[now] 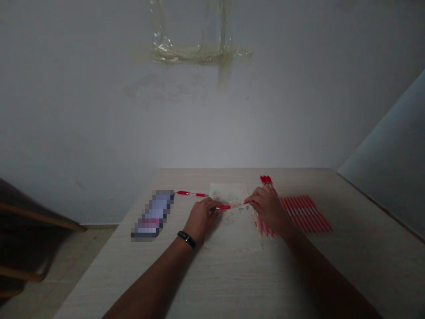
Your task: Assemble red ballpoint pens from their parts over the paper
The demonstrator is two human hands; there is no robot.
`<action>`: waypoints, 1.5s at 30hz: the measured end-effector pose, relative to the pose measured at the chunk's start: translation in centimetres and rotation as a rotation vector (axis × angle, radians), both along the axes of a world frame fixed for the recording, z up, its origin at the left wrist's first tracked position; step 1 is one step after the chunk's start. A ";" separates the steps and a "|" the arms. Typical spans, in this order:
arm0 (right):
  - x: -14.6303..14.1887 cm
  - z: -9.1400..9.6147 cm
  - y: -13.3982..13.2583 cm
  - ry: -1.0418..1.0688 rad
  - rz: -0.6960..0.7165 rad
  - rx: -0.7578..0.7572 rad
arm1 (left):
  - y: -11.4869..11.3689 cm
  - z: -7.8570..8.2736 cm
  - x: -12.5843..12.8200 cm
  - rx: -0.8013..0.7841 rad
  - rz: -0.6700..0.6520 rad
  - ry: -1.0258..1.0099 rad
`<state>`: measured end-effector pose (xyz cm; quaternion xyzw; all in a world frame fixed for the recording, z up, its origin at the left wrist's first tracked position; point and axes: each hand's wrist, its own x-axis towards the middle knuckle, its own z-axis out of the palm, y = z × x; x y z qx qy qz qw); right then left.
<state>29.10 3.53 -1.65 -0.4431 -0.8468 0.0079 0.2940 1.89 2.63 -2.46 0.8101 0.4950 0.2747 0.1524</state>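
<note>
Here, over the paper [232, 237], a red pen [225, 207] is being pinched by the left hand [202, 217], its long axis being pointed rightward, toward a small red piece [246, 203] being pinched by the right hand [264, 204] near the paper's right edge.

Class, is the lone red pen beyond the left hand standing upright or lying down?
Lying down: the lone red pen stretches lengthwise across the tabletop, one end by the paper.
</note>
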 end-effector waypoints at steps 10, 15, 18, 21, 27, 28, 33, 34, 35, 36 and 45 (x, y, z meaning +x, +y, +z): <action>-0.1 0.1 0.2 0.020 0.003 0.010 | -0.5 0.7 0.5 -0.026 0.011 -0.027; -0.1 0.4 0.1 0.046 -0.009 0.019 | -0.5 0.7 0.5 -0.069 0.075 -0.059; -0.2 0.3 0.1 0.049 -0.006 0.023 | -0.6 0.7 0.6 -0.084 0.077 -0.073; -0.2 0.2 0.1 0.053 0.005 0.028 | -0.5 0.7 0.6 -0.088 0.067 -0.095; -0.1 0.4 -0.1 0.045 0.010 0.018 | -0.4 0.6 0.6 -0.101 0.083 -0.081; 0.0 0.4 0.0 0.041 0.010 0.014 | -0.5 0.6 0.6 -0.098 0.085 -0.070; 0.1 0.0 0.2 0.025 0.027 -0.001 | -0.6 0.9 0.5 -0.076 0.053 -0.006; -0.1 -0.1 0.1 0.029 0.042 -0.013 | -0.6 0.9 0.6 -0.075 0.039 0.000; -0.3 -0.1 0.0 0.040 0.059 -0.028 | -0.6 1.0 0.6 -0.074 0.021 0.005; -0.7 -0.2 -0.2 0.060 0.075 -0.046 | -0.6 1.0 0.7 -0.072 -0.001 0.006; -2.4 0.2 -1.4 0.183 0.103 -0.089 | -0.8 1.3 1.0 -0.063 -0.083 -0.026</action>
